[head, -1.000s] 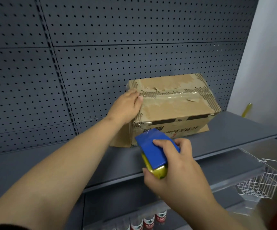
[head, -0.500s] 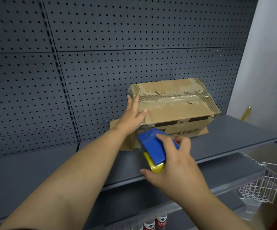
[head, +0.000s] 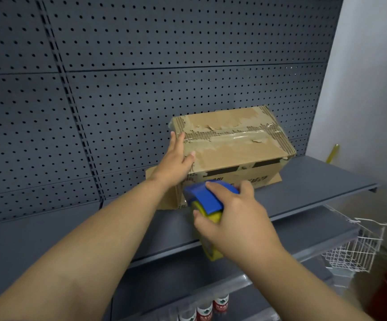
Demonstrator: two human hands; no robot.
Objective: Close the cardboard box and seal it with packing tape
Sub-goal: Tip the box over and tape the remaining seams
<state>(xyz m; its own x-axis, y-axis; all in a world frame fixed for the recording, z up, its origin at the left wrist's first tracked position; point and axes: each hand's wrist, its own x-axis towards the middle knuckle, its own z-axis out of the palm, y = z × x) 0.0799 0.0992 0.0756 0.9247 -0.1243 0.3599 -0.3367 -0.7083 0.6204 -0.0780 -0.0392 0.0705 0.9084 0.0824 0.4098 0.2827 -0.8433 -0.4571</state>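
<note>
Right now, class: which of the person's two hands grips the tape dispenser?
The right hand: its fingers curl round the blue tape dispenser in front of the cardboard box. The left hand rests with straight fingers against the box's left end.

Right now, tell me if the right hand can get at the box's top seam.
Probably yes: the right hand, gripping the tape dispenser, sits just before the cardboard box with nothing between.

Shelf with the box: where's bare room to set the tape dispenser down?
The shelf is bare left of the cardboard box, to the frame's edge, and right of it to the shelf end. Crowded at the box's near-left corner: left hand, right hand, tape dispenser.
</note>
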